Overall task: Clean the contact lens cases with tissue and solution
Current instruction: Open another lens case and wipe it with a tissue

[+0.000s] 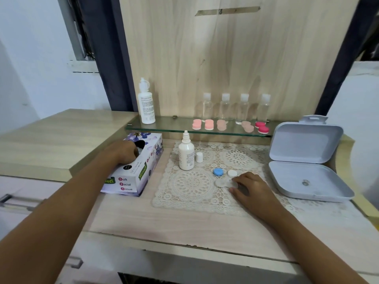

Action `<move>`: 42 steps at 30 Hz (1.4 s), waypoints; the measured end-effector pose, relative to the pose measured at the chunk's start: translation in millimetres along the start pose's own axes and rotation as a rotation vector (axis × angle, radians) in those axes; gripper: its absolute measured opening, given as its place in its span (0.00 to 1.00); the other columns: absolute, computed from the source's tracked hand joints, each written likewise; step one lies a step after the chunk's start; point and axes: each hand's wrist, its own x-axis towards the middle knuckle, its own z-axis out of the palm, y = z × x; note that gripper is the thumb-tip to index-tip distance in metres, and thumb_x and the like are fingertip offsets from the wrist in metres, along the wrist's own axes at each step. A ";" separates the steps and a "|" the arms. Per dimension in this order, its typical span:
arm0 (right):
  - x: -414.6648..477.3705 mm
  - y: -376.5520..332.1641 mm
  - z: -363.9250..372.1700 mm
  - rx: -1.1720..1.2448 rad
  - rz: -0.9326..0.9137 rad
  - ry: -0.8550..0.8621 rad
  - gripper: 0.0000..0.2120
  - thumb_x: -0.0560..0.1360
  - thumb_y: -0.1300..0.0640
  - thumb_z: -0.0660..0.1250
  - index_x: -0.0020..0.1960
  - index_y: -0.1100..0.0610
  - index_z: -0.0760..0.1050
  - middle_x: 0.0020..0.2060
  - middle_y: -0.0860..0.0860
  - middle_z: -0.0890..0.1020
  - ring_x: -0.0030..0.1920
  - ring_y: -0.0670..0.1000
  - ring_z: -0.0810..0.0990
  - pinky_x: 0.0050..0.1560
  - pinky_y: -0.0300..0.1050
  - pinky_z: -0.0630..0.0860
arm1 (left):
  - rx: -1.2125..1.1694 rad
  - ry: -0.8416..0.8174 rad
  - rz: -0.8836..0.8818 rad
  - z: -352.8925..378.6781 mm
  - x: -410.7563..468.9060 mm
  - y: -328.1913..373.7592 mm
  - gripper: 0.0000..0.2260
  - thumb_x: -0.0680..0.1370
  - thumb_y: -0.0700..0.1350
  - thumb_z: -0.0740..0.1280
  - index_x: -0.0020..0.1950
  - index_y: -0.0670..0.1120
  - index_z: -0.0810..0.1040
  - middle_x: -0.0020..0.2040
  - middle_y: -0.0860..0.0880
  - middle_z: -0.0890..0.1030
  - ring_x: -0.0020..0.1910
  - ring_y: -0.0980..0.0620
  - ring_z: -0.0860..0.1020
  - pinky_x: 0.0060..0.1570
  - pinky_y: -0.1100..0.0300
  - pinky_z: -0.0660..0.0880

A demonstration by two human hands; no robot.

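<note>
Near left: white tissue box (133,177) printed with purple flowers. Middle: cream lace mat (192,187) worked in round medallions. On it: blue cap (218,172), white cap (232,173), clear lens case (222,183), white bottle (186,153). Right: pale grey-blue box (307,160). Far: pale pink cases (196,124), with a magenta pair (262,127) rightmost.

Both arms reach forward, left hand (125,151) with fingers curled down, right hand (251,188) palm-down, thumb and forefinger pinching.

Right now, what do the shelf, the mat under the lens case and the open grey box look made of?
Shelf: clear glossy glass, judging by its greenish edge and see-through pane. Mat: cream lace, probably cotton or synthetic thread; openwork holes show the tabletop. Box: likely moulded plastic, matte grey, with rounded corners and a hang tab.
</note>
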 end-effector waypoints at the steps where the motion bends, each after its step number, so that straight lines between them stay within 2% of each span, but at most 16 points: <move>1: 0.2 0.2 0.3 0.002 0.000 -0.001 0.13 0.72 0.54 0.69 0.55 0.58 0.79 0.48 0.51 0.78 0.51 0.52 0.75 0.50 0.40 0.68 | -0.002 0.027 -0.005 0.5 -1.1 0.8 0.14 0.76 0.39 0.59 0.58 0.48 0.80 0.60 0.46 0.78 0.55 0.47 0.75 0.50 0.60 0.70; 6: 0.6 1.2 0.5 -0.001 -0.003 -0.004 0.14 0.72 0.54 0.69 0.56 0.58 0.79 0.48 0.52 0.78 0.51 0.53 0.74 0.50 0.41 0.67 | -0.016 0.115 -0.013 5.3 -1.7 -3.4 0.12 0.76 0.40 0.60 0.54 0.47 0.81 0.57 0.46 0.80 0.53 0.47 0.76 0.51 0.58 0.72; 13: 0.1 0.2 0.2 -0.011 -0.011 -0.002 0.13 0.73 0.53 0.69 0.55 0.58 0.79 0.47 0.52 0.78 0.50 0.52 0.74 0.49 0.40 0.67 | 0.035 0.066 -0.016 5.7 2.7 -5.1 0.12 0.78 0.44 0.58 0.56 0.45 0.79 0.56 0.44 0.79 0.47 0.49 0.74 0.47 0.59 0.70; 17: -0.6 0.0 -0.3 -0.019 -0.014 0.000 0.13 0.72 0.54 0.69 0.55 0.58 0.79 0.47 0.52 0.78 0.50 0.53 0.75 0.48 0.40 0.67 | 0.081 0.032 -0.036 4.7 3.6 -4.5 0.13 0.76 0.44 0.58 0.54 0.48 0.80 0.54 0.47 0.80 0.49 0.48 0.76 0.47 0.58 0.73; 25: -0.1 0.7 0.4 -0.005 -0.010 -0.004 0.12 0.72 0.54 0.70 0.53 0.57 0.79 0.44 0.48 0.76 0.49 0.52 0.74 0.48 0.41 0.67 | 0.064 0.124 -0.040 6.4 -1.1 -6.1 0.12 0.76 0.44 0.58 0.52 0.48 0.80 0.51 0.47 0.81 0.48 0.47 0.76 0.46 0.57 0.75; 27: 0.2 0.6 0.6 -0.005 -0.011 -0.003 0.12 0.72 0.53 0.69 0.53 0.57 0.79 0.44 0.48 0.75 0.49 0.51 0.74 0.48 0.41 0.67 | -0.014 0.148 -0.030 5.1 -3.2 -5.8 0.11 0.77 0.42 0.58 0.51 0.44 0.80 0.50 0.44 0.80 0.46 0.46 0.76 0.44 0.57 0.73; 31: 0.4 0.5 0.4 0.004 -0.009 -0.006 0.12 0.73 0.53 0.69 0.54 0.57 0.79 0.44 0.46 0.74 0.49 0.51 0.74 0.49 0.41 0.67 | -0.369 0.293 -0.035 1.4 -12.6 -0.2 0.08 0.77 0.37 0.58 0.46 0.38 0.77 0.45 0.41 0.78 0.40 0.48 0.71 0.37 0.58 0.64; 34: 0.0 0.9 0.1 0.007 -0.001 -0.012 0.12 0.73 0.53 0.69 0.54 0.57 0.79 0.46 0.50 0.77 0.50 0.51 0.74 0.50 0.41 0.68 | -0.727 0.388 -0.062 2.5 -18.4 1.4 0.06 0.79 0.40 0.56 0.47 0.43 0.72 0.36 0.45 0.74 0.32 0.50 0.69 0.30 0.59 0.63; 36: -0.1 0.9 0.2 0.005 -0.001 -0.010 0.12 0.73 0.53 0.69 0.54 0.57 0.79 0.47 0.51 0.78 0.50 0.51 0.74 0.49 0.41 0.68 | -0.899 0.406 -0.072 3.0 -19.3 -0.4 0.05 0.81 0.43 0.55 0.48 0.46 0.69 0.35 0.46 0.71 0.31 0.49 0.68 0.29 0.59 0.64; 38: 0.2 0.6 0.3 -0.001 -0.002 -0.008 0.12 0.73 0.53 0.69 0.54 0.57 0.79 0.46 0.51 0.77 0.49 0.52 0.74 0.48 0.40 0.67 | -0.935 0.407 -0.027 1.3 -19.8 -2.3 0.05 0.81 0.45 0.56 0.46 0.49 0.69 0.35 0.46 0.72 0.33 0.47 0.69 0.31 0.57 0.67; 40: 0.2 0.5 0.1 -0.002 -0.001 -0.007 0.12 0.73 0.53 0.69 0.54 0.57 0.79 0.46 0.49 0.77 0.49 0.51 0.74 0.48 0.40 0.66 | -0.867 0.374 0.051 -1.2 -22.1 -1.9 0.06 0.80 0.47 0.59 0.44 0.52 0.72 0.39 0.47 0.75 0.37 0.47 0.72 0.39 0.56 0.70; 42: 0.1 0.8 0.0 0.000 -0.002 -0.008 0.13 0.73 0.53 0.69 0.55 0.57 0.79 0.47 0.49 0.77 0.50 0.51 0.74 0.48 0.39 0.66 | -0.711 0.332 0.106 -3.3 -24.4 -1.4 0.06 0.79 0.51 0.62 0.52 0.52 0.77 0.50 0.50 0.78 0.49 0.49 0.76 0.51 0.55 0.72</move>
